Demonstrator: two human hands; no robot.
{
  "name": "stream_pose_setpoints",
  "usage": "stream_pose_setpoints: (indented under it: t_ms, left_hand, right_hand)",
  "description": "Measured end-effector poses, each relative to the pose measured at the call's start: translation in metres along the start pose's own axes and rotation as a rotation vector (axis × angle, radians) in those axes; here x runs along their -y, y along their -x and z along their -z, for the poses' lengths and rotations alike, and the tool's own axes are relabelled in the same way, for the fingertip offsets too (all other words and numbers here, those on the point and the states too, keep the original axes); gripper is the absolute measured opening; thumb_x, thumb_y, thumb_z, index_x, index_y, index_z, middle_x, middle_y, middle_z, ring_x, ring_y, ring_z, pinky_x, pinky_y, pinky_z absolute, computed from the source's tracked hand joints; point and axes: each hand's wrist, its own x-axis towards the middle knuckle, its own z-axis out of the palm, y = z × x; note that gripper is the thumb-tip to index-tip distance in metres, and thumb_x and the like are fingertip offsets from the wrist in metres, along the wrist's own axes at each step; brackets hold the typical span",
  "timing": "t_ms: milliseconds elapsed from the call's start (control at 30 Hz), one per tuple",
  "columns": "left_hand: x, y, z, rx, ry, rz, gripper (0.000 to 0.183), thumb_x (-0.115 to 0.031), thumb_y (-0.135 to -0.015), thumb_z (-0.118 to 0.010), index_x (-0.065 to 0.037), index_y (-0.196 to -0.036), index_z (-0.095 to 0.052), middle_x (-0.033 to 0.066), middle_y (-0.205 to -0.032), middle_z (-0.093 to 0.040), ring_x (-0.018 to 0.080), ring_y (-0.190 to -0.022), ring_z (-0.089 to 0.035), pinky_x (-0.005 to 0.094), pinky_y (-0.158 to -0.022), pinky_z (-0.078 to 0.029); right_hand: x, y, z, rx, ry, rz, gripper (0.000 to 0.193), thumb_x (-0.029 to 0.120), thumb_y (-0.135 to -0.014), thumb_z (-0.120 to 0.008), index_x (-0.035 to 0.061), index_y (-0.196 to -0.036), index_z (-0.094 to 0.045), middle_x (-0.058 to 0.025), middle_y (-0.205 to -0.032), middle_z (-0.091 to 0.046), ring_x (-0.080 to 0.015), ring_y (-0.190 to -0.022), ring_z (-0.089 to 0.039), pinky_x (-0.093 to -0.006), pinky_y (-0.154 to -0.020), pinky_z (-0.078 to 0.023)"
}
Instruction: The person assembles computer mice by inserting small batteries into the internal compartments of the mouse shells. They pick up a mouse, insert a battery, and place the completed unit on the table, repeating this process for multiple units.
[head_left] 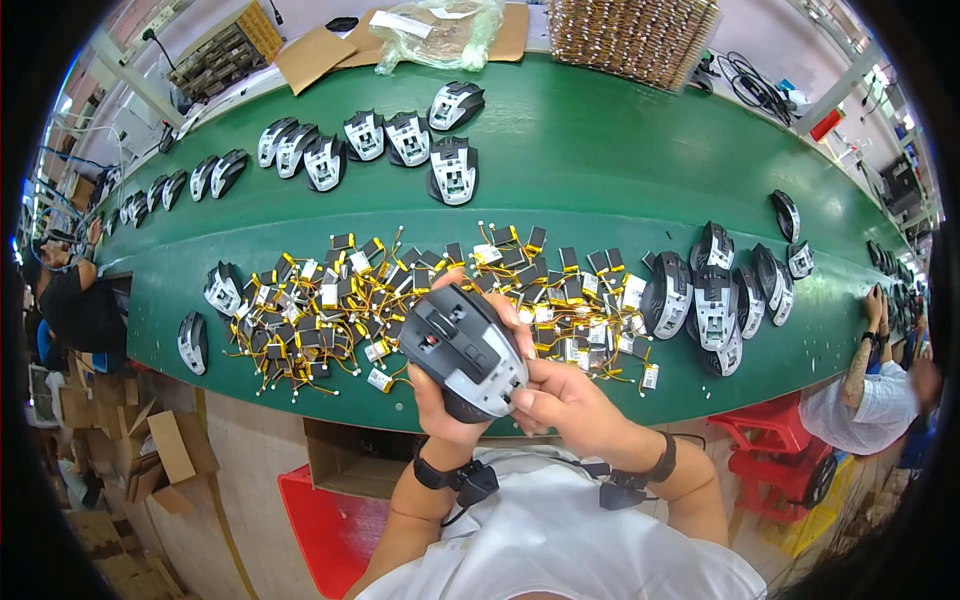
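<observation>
A black and silver computer mouse (462, 345) with openings in its shell is held above the bench's near edge. My left hand (447, 422) wraps round it from beneath, with fingers showing along its far side. My right hand (578, 405) is closed at the mouse's near right end, thumb and forefinger pressed against the silver part. Whether a small piece sits between those fingertips is hidden. Just beyond lie heaps of small battery packs (300, 330) with yellow tape and thin wires, spread to both sides of the mouse.
More mice (715, 300) are grouped at the right of the green bench (600, 140), and a row of mice (408, 138) runs along the far left. A stack of trays (630, 40) stands at the back. Co-workers sit left and right (860, 405). A red bin (318, 530) is below.
</observation>
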Motion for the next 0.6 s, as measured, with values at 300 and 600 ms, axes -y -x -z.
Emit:
stream_pose_setpoints:
  t_ms: [300,600]
  left_hand:
    - [0.008,-0.006,0.015,-0.025,0.119,-0.003,0.076,-0.061,-0.098,-0.036,-0.008,-0.152,-0.027,0.0194,-0.113,-0.054,0.0286,-0.088,-0.059,0.0391,-0.076,-0.052]
    - [0.015,-0.006,0.012,-0.092,0.124,0.036,0.07,-0.059,-0.1,-0.034,-0.011,-0.151,-0.025,0.0174,-0.117,-0.055,0.0262,-0.094,-0.06,0.0377,-0.08,-0.052]
  right_hand:
    - [0.007,0.004,0.007,-0.437,-0.037,0.485,0.03,0.006,-0.09,-0.07,-0.0009,-0.117,-0.059,-0.0061,-0.108,-0.066,-0.0081,-0.088,-0.062,-0.0237,-0.077,-0.05]
    - [-0.004,-0.011,-0.016,-0.351,0.112,0.706,0.018,-0.001,-0.091,-0.064,-0.0025,-0.109,-0.061,-0.0069,-0.104,-0.065,-0.0123,-0.096,-0.062,-0.0265,-0.084,-0.051]
